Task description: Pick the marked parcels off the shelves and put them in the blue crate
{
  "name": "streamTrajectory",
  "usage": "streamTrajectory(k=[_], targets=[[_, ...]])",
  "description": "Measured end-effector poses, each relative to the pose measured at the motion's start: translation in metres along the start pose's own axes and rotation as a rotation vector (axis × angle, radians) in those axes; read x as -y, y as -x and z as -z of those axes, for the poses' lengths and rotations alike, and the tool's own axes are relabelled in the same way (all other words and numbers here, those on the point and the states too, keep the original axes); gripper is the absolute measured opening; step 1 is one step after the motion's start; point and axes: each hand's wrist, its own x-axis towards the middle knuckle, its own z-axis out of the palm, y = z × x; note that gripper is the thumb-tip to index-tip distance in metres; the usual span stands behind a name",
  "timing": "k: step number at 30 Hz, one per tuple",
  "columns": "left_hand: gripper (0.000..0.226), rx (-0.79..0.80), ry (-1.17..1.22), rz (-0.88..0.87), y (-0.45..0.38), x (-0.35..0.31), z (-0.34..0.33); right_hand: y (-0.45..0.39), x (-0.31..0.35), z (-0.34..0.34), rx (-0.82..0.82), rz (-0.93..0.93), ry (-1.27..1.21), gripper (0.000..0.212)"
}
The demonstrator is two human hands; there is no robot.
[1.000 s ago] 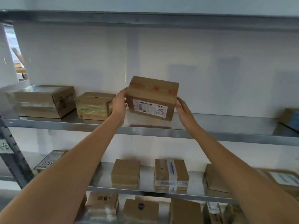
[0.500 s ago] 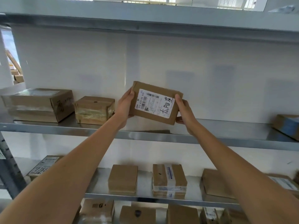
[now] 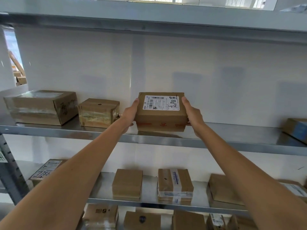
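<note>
At the upper metal shelf [image 3: 216, 140], two bare arms reach forward and both hands clasp one brown cardboard parcel [image 3: 161, 112] between them. Left hand [image 3: 130, 112] lies along the parcel's left end, fingers nearly straight and pointing up its side, thumb tucked below the lower corner. Right hand [image 3: 192, 113] mirrors it on the right end, fingers extended against the cardboard, thumb under the bottom edge. Whether the parcel rests on the shelf or is held just clear of it cannot be told.

Just to the left stands a small tape-wrapped box [image 3: 98, 112], close to the left wrist but apart from it, and farther left a larger taped carton [image 3: 41, 107]. Far right on the same shelf, a box with a blue label [image 3: 297, 130] is partly cut off. On the lower shelf [image 3: 149, 200] sit a plain square box [image 3: 127, 184] and a box banded with white tape [image 3: 175, 184], with more parcels beyond and below. A white wall closes off the back.

Long axis of the held parcel runs left to right, level. Its top face tilts toward the camera, showing a white shipping label [image 3: 161, 102] with a barcode and black handwriting; red markings cross its front face.
</note>
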Motion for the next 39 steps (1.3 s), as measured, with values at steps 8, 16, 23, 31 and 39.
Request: streamTrajectory(k=[8,16,23,31,39], targets=[[0.04,0.158,0.021,0.015,0.0,0.004,-0.013,-0.001,-0.022,-0.011,-0.016,-0.063,0.056,0.091],[0.087,0.03,0.022,0.083,-0.006,0.01,-0.02,-0.004,-0.018,-0.019,-0.055,-0.108,0.087,0.095],[0.035,-0.449,0.021,-0.474,0.013,0.008,0.011,0.027,-0.008,-0.032,-0.624,0.532,0.391,0.058],[0.022,-0.793,-0.122,-0.563,0.03,0.03,0.117,0.082,0.004,-0.175,0.156,0.718,0.351,0.038],[0.056,-0.386,-0.046,-0.185,-0.012,0.062,0.184,0.053,0.01,-0.245,0.185,0.226,0.217,0.07]])
